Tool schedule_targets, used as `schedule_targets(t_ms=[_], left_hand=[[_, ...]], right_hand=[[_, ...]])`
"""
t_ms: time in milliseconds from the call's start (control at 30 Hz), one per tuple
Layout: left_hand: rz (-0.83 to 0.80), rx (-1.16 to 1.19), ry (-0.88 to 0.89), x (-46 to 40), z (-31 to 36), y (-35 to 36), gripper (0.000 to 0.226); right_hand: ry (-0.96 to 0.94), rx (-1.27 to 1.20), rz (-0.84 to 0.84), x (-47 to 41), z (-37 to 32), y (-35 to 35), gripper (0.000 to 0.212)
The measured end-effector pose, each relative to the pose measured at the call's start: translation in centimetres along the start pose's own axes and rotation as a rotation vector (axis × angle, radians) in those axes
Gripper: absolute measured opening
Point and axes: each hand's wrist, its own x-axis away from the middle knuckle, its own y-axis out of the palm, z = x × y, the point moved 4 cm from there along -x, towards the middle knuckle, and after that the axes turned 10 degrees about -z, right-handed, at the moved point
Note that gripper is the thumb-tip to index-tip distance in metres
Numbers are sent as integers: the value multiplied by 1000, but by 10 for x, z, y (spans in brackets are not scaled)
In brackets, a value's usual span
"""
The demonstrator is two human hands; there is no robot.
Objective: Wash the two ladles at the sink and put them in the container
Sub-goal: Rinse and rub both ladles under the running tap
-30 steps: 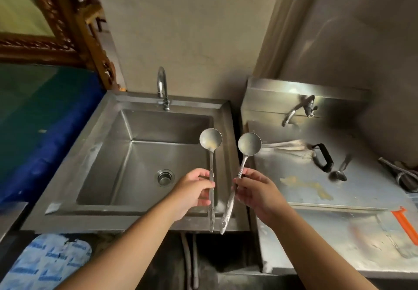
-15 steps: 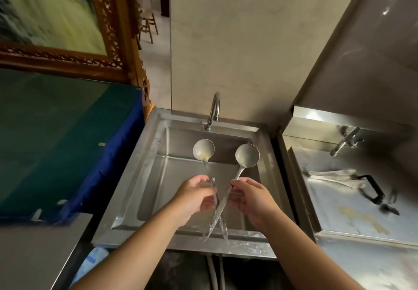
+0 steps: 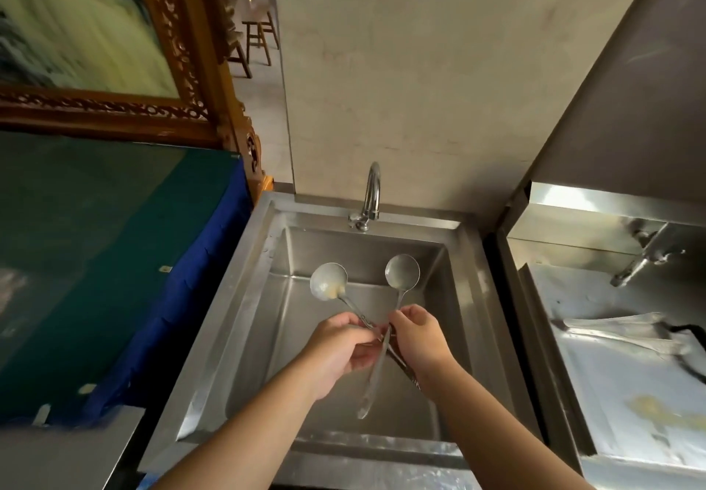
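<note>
Ladles crossed at the handles over the sink point(image 3: 244, 298): my left hand point(image 3: 340, 348) pinches the left ladle point(image 3: 328, 281), my right hand point(image 3: 418, 336) the right ladle point(image 3: 402, 270). Bowls sit below the dry tap point(image 3: 371, 195), probably ready for rinsing.

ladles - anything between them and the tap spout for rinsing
Nothing visible. Both ladles are held over the open sink, handles crossed, left hand and right hand gripping them; bare basin lies up to the tap.

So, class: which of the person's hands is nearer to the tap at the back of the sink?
The right hand, marginally. It holds its ladle below the tap, slightly to the right. The left hand grips the other ladle lower and further left.
</note>
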Motion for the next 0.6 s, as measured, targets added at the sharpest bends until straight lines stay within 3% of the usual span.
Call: schedule_targets(t_ms=[233, 367, 600], left_hand=[[89, -40, -134, -73, 16, 9, 12], [162, -62, -161, -104, 22, 7, 14], [160, -143, -183, -148, 22, -9, 16]], right_hand=[[40, 241, -23, -79, -14, -23, 16], [63, 272, -19, -111, -10, -24, 11], [75, 317, 28, -151, -8, -17, 23]])
